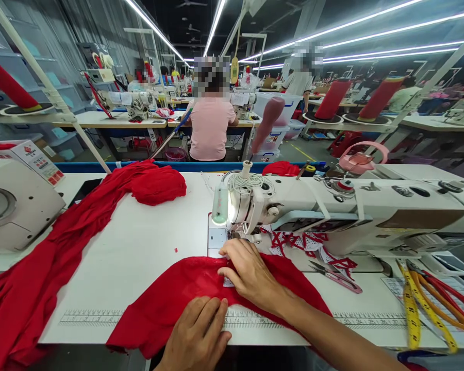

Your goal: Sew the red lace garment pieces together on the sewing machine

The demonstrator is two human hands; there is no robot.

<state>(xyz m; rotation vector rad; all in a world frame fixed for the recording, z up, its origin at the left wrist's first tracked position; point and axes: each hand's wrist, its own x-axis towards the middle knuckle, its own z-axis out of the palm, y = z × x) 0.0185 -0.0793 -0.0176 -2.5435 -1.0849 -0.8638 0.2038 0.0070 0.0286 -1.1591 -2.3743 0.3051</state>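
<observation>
A piece of red fabric lies across the front of the white sewing table, its near edge hanging over. My left hand rests on its front edge, fingers stretched out and thumb apart. Just in front of the needle area, my right hand has bent fingers closed down on the fabric. Below its thumb shows a small white patch, perhaps a label. The sewing machine stands right behind that hand, its lamp lit over the metal needle plate. My right fingertips are partly hidden.
A long heap of red fabric runs down the left side. Thread snips, red-and-white trimmings, a yellow tape measure and orange-handled scissors lie right. A printed ruler follows the front edge. A person sits ahead.
</observation>
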